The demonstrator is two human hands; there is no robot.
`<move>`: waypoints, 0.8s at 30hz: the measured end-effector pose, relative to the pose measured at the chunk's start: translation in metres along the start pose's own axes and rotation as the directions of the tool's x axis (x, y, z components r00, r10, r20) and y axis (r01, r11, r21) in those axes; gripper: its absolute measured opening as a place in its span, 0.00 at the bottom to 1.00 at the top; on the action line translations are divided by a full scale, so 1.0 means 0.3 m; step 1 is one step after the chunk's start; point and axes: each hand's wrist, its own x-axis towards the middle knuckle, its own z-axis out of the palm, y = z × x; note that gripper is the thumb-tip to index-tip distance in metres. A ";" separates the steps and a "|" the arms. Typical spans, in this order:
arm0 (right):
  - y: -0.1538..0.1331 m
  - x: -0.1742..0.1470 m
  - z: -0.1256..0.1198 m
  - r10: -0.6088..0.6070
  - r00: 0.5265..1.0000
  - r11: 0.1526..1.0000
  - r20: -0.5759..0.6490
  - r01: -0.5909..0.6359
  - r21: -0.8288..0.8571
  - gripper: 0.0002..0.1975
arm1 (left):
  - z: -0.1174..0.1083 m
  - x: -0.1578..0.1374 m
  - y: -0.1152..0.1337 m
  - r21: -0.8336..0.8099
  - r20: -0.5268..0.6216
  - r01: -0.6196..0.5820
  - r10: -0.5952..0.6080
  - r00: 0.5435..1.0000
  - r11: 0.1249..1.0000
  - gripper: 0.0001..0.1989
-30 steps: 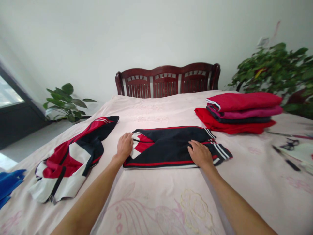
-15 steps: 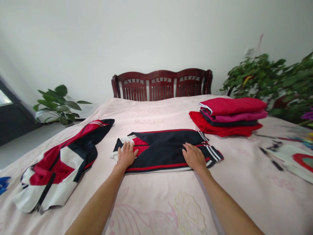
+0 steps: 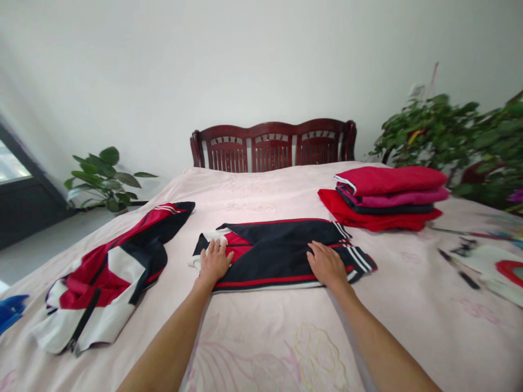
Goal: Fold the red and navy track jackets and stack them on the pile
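A navy track jacket (image 3: 278,250) with red and white trim lies folded flat on the bed, its striped cuffs to the right. My left hand (image 3: 215,261) rests palm down on its white and red end, fingers spread. Toward the cuffs, my right hand (image 3: 327,264) lies on the navy cloth, also open, fingers slightly bent. Neither hand grips the fabric. Off to the left, a second track jacket (image 3: 102,272) in red, white and navy lies loosely bunched, with its dark zipper showing; no hand touches it.
A stack of folded red, magenta and dark clothes (image 3: 392,182) sits back right on the pink bedsheet (image 3: 253,348). At the right lie a black pen-like object (image 3: 460,269) and papers. A blue item (image 3: 12,311) is far left. Behind stands a wooden headboard (image 3: 272,147), with plants on both sides.
The whole view has shifted slightly, so everything appears a little lower and further right. Both hands remain in the same places on the folded jacket.
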 end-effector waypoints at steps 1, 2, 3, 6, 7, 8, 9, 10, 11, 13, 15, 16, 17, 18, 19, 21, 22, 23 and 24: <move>0.000 0.000 0.000 0.002 1.000 1.000 0.000 -0.002 0.002 0.23 | -0.001 0.000 0.000 -0.001 -0.001 0.000 0.000 1.000 1.000 0.29; 0.000 0.000 0.000 0.003 1.000 1.000 0.001 -0.003 0.004 0.23 | -0.002 0.000 0.001 -0.002 -0.002 0.000 0.000 1.000 1.000 0.29; 0.000 -0.001 0.000 0.005 1.000 1.000 0.002 -0.005 0.005 0.22 | -0.003 -0.001 0.001 -0.003 -0.003 0.001 -0.001 1.000 1.000 0.29; 0.001 -0.003 0.000 0.005 1.000 1.000 -0.003 -0.005 0.004 0.22 | -0.005 -0.003 0.002 -0.005 -0.008 0.002 -0.002 1.000 1.000 0.29; 0.001 -0.004 0.000 0.003 1.000 1.000 -0.006 -0.003 0.002 0.22 | -0.006 -0.003 0.003 -0.006 -0.011 0.002 -0.002 1.000 1.000 0.29; 0.002 -0.004 0.000 0.001 1.000 1.000 -0.010 -0.001 0.001 0.22 | -0.006 -0.004 0.002 -0.007 -0.013 0.001 -0.001 1.000 1.000 0.29; 0.003 -0.004 0.001 -0.001 1.000 1.000 -0.013 0.001 0.001 0.22 | -0.006 -0.005 0.002 -0.009 -0.016 0.000 0.000 1.000 1.000 0.29; 0.003 -0.004 0.002 -0.002 1.000 1.000 -0.016 0.002 0.001 0.22 | -0.006 -0.005 0.002 -0.010 -0.018 -0.001 0.001 1.000 1.000 0.29; 0.004 -0.004 0.003 -0.002 1.000 1.000 -0.017 0.002 0.002 0.22 | -0.006 -0.005 0.001 -0.012 -0.021 -0.002 0.002 1.000 1.000 0.28; 0.004 -0.002 0.004 -0.002 1.000 1.000 -0.017 0.002 0.007 0.22 | -0.005 -0.005 0.000 -0.014 -0.025 -0.002 0.001 1.000 1.000 0.28; 0.004 -0.001 0.004 0.001 1.000 1.000 -0.014 -0.001 0.011 0.22 | -0.005 -0.005 0.000 -0.015 -0.029 -0.001 0.001 1.000 1.000 0.27; 0.004 -0.001 0.004 0.004 1.000 1.000 -0.013 -0.004 0.012 0.22 | -0.005 -0.005 0.000 -0.015 -0.030 -0.001 0.000 1.000 1.000 0.27; 0.003 -0.001 0.004 0.006 1.000 1.000 -0.013 -0.006 0.012 0.22 | -0.005 -0.005 0.000 -0.016 -0.031 0.000 0.000 1.000 1.000 0.28; 0.003 -0.002 0.004 0.008 1.000 1.000 -0.014 -0.008 0.011 0.22 | -0.005 -0.005 0.000 -0.016 -0.032 0.000 -0.001 1.000 1.000 0.28; 0.003 -0.002 0.003 0.009 1.000 1.000 -0.015 -0.009 0.009 0.22 | -0.005 -0.006 0.000 -0.017 -0.032 0.001 -0.001 0.999 1.000 0.28; 0.003 -0.002 0.004 0.005 1.000 1.000 -0.017 -0.005 0.007 0.22 | -0.006 -0.006 0.001 -0.020 -0.031 0.000 -0.001 1.000 1.000 0.28; 0.003 -0.002 0.004 0.003 1.000 1.000 -0.017 -0.003 0.008 0.22 | -0.006 -0.006 0.001 -0.021 -0.030 0.000 0.000 1.000 1.000 0.28; 0.003 -0.001 0.004 0.001 1.000 1.000 -0.017 -0.001 0.008 0.22 | -0.006 -0.007 0.000 -0.023 -0.029 -0.001 0.000 1.000 1.000 0.28; 0.003 -0.001 0.004 0.000 1.000 1.000 -0.015 0.000 0.009 0.22 | -0.006 -0.007 0.000 -0.025 -0.029 0.000 0.000 1.000 1.000 0.28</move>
